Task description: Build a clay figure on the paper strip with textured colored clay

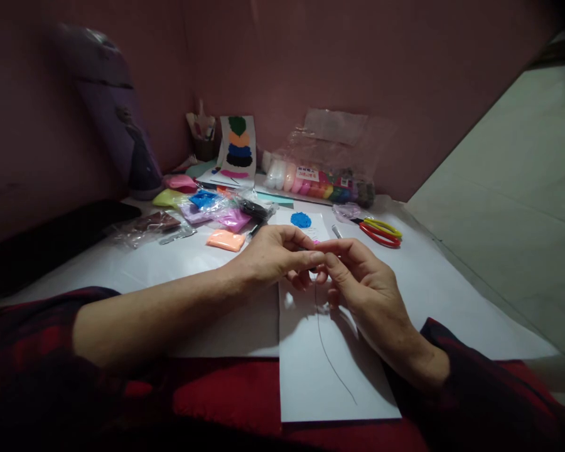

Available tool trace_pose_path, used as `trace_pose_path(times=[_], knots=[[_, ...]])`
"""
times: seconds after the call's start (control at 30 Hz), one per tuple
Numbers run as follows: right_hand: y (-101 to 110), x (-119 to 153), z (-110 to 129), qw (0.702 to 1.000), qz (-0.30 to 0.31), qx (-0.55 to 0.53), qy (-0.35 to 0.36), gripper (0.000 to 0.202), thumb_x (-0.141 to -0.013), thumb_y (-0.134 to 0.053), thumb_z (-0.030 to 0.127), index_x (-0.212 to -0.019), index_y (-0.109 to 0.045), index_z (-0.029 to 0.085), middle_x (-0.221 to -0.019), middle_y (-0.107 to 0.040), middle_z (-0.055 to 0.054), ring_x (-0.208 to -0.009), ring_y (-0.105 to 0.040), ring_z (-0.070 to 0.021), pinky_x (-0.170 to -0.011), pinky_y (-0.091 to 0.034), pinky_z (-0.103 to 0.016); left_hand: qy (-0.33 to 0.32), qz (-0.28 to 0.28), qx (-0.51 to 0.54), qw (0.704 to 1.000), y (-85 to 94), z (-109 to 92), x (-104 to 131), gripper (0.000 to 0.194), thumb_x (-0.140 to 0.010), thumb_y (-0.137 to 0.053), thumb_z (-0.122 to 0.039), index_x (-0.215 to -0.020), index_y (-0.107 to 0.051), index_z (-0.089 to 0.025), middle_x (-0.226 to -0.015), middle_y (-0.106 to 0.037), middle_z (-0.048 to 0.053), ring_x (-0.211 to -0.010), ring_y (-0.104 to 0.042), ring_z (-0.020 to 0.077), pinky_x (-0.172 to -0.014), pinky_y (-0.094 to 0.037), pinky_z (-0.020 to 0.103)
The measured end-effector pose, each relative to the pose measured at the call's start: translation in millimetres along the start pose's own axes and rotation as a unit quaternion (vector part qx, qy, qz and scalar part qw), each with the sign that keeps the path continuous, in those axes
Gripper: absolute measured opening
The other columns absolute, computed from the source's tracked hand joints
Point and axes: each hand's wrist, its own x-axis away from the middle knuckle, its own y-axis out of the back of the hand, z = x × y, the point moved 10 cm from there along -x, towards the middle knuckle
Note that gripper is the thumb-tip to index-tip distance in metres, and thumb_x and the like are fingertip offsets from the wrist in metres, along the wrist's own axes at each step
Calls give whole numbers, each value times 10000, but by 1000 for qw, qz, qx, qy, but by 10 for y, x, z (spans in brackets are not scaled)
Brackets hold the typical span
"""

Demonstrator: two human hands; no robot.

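Note:
Both of my hands meet over a white paper sheet. My left hand is closed, its thumb and fingers pinched around something small and dark, mostly hidden. With thumb and index finger together, my right hand touches the left fingertips; what it pinches is too small to make out. A thin dark curved line runs from below my fingers down the sheet; whether it is thread or drawn, I cannot tell. Beyond my hands, a round textured blue patch lies on the sheet, with a bit of pink nearer my fingers.
Left of my hands lie packets of coloured clay, among them an orange packet and a brown packet. Scissors with red and yellow handles rest at right. Behind stand a clear bag of clay and a painted card.

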Motion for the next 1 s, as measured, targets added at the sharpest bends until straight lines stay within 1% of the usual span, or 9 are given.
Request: trace_pose_path(times=[0.1, 0.27, 0.37, 0.47, 0.53, 0.63, 0.73, 0.87, 1.0], knots=[[-11, 11, -14, 1000, 3, -3, -12, 141, -872, -609, 340, -943, -615, 219, -681, -588, 24, -518, -519, -85, -415, -415, -187, -3, 1, -17, 1000, 1, 4, -4, 225, -698, -755, -188, -817, -582, -108, -593, -642, 14, -455, -580, 93, -447, -461, 195], [-52, 32, -30, 999, 20, -18, -24, 126, -873, -598, 328, -896, -613, 205, -667, -599, 12, -561, -563, -111, -461, -450, -209, -16, 6, -27, 999, -26, -31, -15, 213, -679, -739, -97, -806, -568, -102, -570, -620, 1, -435, -547, 80, -405, -431, 180], [-57, 22, -14, 1000, 22, -12, -17, 109, -870, -598, 307, -883, -615, 199, -651, -611, 13, -498, -521, -92, -416, -403, -193, -17, 6, -34, 999, -35, -42, -11, 191, -691, -703, -57, -813, -562, -97, -580, -614, 1, -444, -542, 77, -404, -429, 180], [-60, 12, 21, 1000, 25, -4, -6, 97, -874, -591, 282, -833, -606, 195, -598, -597, 29, -445, -472, -71, -395, -376, -180, -10, 9, -43, 999, -47, -36, 0, 154, -712, -675, -55, -810, -560, -88, -590, -611, 6, -438, -527, 71, -400, -422, 182], [-59, 12, 19, 1000, 25, 4, -10, 101, -879, -582, 284, -834, -601, 195, -573, -581, 37, -422, -456, -69, -384, -368, -181, -8, 12, -44, 999, -60, -42, 8, 142, -718, -667, -57, -806, -559, -83, -600, -609, 8, -439, -526, 72, -395, -419, 183], [-47, 16, -5, 1000, 20, 14, -20, 112, -879, -578, 306, -862, -602, 198, -583, -572, 37, -404, -446, -70, -368, -361, -188, -4, 11, -48, 999, -71, -55, 18, 121, -731, -644, -45, -804, -555, -81, -600, -602, 6, -441, -528, 75, -391, -417, 185], [-57, 18, -21, 999, 23, 5, -24, 126, -876, -585, 325, -857, -600, 201, -584, -568, 37, -404, -441, -70, -369, -358, -191, 1, -2, -58, 998, -67, -71, 26, 111, -740, -596, -1, -802, -550, -81, -596, -592, 1, -440, -529, 76, -395, -418, 186], [-72, 15, -29, 999, 29, -10, -25, 134, -877, -588, 332, -850, -599, 201, -603, -582, 33, -415, -440, -67, -376, -358, -191, 11, -13, -64, 998, -72, -81, 37, 150, -742, -530, 48, -819, -552, -79, -606, -590, 1, -444, -528, 72, -405, -419, 182], [-64, 14, -36, 999, 25, -10, -30, 138, -871, -596, 335, -871, -608, 198, -623, -576, 32, -424, -452, -67, -382, -367, -196, 18, -9, -74, 997, -90, -85, 43, 199, -757, -472, 63, -865, -562, -77, -618, -606, 16, -471, -544, 81, -436, -438, 188]])
